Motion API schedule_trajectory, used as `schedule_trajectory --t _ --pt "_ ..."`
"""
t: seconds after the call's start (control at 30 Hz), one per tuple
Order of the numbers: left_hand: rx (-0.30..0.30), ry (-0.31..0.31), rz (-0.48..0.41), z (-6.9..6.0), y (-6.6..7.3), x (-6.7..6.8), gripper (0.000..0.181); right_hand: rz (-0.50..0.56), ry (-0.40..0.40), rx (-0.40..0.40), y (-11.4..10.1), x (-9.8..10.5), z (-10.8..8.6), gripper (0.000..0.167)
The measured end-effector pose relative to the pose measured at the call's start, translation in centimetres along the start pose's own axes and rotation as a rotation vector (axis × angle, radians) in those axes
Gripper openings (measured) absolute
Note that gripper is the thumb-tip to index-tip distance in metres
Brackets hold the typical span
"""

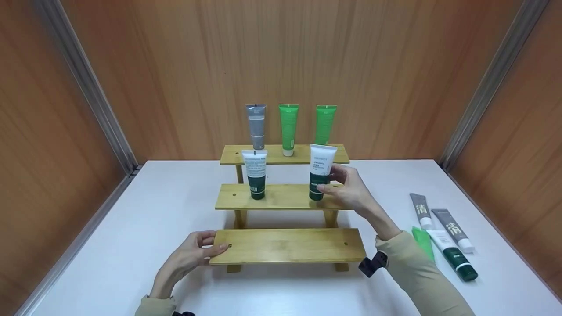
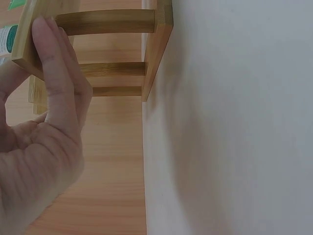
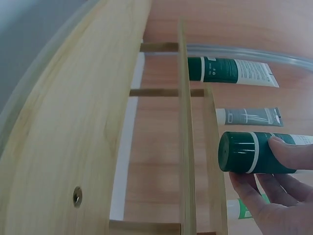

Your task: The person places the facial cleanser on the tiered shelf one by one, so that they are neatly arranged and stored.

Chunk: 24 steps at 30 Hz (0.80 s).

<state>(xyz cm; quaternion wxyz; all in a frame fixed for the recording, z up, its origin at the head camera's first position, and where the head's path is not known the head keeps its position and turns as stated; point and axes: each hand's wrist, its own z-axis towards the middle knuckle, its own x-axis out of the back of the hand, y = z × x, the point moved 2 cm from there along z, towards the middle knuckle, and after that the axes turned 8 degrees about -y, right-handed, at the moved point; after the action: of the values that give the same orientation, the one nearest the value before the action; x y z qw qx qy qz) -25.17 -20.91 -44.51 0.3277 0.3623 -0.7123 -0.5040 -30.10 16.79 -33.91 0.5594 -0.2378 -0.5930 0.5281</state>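
My right hand (image 1: 351, 188) grasps a white tube (image 1: 322, 160), thumb across its green lower part, holding it upright over the right part of the middle shelf (image 1: 285, 197); from the right wrist view its cap seems just off the wood. My left hand (image 1: 189, 252) pinches the left end of the near shelf (image 1: 272, 245), thumb on top and fingers beneath (I take that as steadying the stand (image 1: 307, 252)).

I judge the setting-out to be about half done. Upright on the far shelf (image 1: 272, 153), caps down, are a grey tube (image 1: 257, 125) at left, a green tube (image 1: 288, 127) in the middle and a second green tube (image 1: 325, 125) at right. A second white tube (image 1: 256, 169) stands at the left of the middle shelf, and the one in my fingers would seem to be its partner.

What looks left to do lies on the right of the table (image 1: 109, 245): two grey tubes (image 1: 451, 226), a third green tube (image 1: 423, 241) partly behind my sleeve (image 1: 417, 267), and a third white tube (image 1: 456, 259).

Counted, I have one stand with three shelves and nine tubes: three grey, three green, three white. Four stand, one is in my grasp, four lie flat.
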Motion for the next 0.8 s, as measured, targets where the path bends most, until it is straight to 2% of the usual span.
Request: schedule_trajectory --t 0.17,0.57,0.8 --pt "0.002 0.002 0.001 0.0 0.0 0.0 0.081 0.017 -0.025 -0.035 -0.1 -0.5 0.8 0.05" --pt "0.016 0.023 0.008 0.0 0.0 0.0 0.083 0.054 -0.059 -0.048 -0.1 -2.1 2.4 0.051" --pt "-0.006 0.019 0.013 -0.1 0.2 -0.1 0.081 0.094 -0.064 -0.007 0.0 -2.9 3.1 0.05"
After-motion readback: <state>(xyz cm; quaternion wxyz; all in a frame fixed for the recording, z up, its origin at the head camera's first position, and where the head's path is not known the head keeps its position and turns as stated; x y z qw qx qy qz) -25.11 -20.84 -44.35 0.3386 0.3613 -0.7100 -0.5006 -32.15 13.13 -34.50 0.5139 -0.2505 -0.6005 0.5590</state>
